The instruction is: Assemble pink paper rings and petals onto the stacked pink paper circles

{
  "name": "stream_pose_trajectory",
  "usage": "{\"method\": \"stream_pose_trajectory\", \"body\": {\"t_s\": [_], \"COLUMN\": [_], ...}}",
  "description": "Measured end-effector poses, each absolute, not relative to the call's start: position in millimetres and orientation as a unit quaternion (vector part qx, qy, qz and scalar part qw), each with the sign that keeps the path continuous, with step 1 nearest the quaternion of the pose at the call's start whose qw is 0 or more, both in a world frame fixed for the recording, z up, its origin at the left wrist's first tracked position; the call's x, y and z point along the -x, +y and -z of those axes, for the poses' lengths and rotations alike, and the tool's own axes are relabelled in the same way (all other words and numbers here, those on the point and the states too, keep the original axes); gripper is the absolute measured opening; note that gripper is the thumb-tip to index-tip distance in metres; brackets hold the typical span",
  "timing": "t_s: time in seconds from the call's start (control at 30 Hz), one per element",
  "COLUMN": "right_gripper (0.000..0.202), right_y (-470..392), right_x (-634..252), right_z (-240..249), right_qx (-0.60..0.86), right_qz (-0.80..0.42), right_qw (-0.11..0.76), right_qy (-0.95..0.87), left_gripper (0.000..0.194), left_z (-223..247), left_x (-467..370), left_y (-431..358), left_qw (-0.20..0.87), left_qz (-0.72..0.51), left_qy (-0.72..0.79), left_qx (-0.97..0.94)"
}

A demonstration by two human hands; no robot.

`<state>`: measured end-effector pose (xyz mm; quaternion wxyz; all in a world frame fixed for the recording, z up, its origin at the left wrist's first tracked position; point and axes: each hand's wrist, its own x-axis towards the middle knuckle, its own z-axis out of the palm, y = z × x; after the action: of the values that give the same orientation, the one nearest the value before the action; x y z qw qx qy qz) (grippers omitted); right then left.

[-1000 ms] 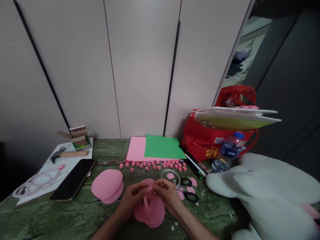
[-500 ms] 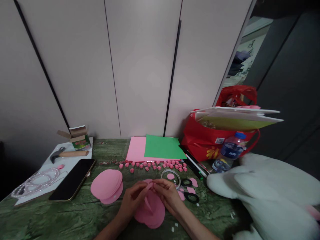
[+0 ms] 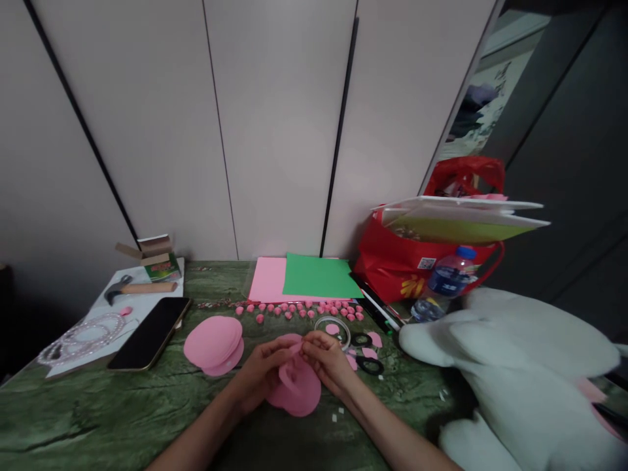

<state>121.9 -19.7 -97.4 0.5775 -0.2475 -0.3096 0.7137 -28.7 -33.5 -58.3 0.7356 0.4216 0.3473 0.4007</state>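
Observation:
Both hands pinch a curved pink paper strip (image 3: 288, 371) between their fingertips. My left hand (image 3: 263, 366) has it from the left, thumb and fingers closed. From the right, the thumb and forefinger of my right hand (image 3: 328, 356) close on its upper end. Whether the strip joins the paper below cannot be made out. Under the hands are pink rounded paper pieces (image 3: 304, 400), partly hidden. A stack of pink paper discs (image 3: 213, 341) lies left of my left hand. Beyond the hands runs a row of small rolled pink paper pieces (image 3: 287, 314).
A tape roll (image 3: 347, 335), scissors (image 3: 370, 365) and paper scraps lie by my right hand. Farther right are a white plush toy (image 3: 515, 366), bottle (image 3: 449, 278) and red bag (image 3: 387, 252). A phone (image 3: 151, 332) and hammer (image 3: 142, 288) are left; green paper (image 3: 318, 276) lies behind.
The view has tilted slightly, shifting the table upward in the picture. Both hands still grip the strip, which now looks more curved above the pink pieces.

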Motion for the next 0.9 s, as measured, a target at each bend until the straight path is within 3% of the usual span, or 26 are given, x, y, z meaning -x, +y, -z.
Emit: {"method": "stream_pose_trajectory", "body": {"t_s": [0.27, 0.9], "right_gripper": [0.019, 0.019], "right_y": [-18, -19], "right_x": [-124, -129], "right_z": [102, 103], "right_qx": [0.273, 0.302], "right_qz": [-0.698, -0.684], "right_qw": [0.576, 0.57], "right_qy": [-0.327, -0.341], "left_gripper": [0.021, 0.022], "left_z": [74, 82], "left_x": [29, 23], "left_y": [-29, -28], "left_qw": [0.582, 0.597], "left_qz": [-0.444, -0.457], "left_qy": [0.427, 0.434], "left_qx": [-0.531, -0.496]}}
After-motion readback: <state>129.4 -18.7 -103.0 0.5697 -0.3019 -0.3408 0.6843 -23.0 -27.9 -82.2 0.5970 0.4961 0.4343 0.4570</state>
